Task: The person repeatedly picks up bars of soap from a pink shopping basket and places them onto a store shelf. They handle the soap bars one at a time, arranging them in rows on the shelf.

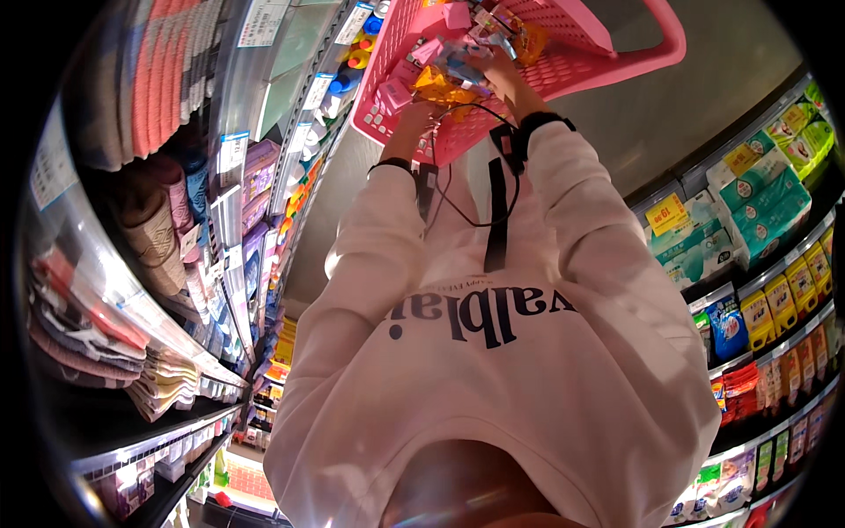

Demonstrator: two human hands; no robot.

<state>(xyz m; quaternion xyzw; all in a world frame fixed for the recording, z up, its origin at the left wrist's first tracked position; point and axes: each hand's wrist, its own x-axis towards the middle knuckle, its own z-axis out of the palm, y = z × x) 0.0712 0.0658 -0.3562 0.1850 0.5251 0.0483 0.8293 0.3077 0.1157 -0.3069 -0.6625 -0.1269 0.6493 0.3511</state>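
Both my arms reach into a pink plastic shopping basket at the top of the view. My right hand is closed on a clear, bluish plastic package among the goods. My left hand is low at the basket's near left side, beside an orange package; its fingers are mostly hidden. Pink boxes lie along the basket's left wall. Another orange package is to the right of my right hand.
The basket's pink handle sticks out to the right. Shelves on the left hold folded towels and bottles. Right-hand shelves carry teal tissue packs and yellow packages. A black cord loops below my wrists.
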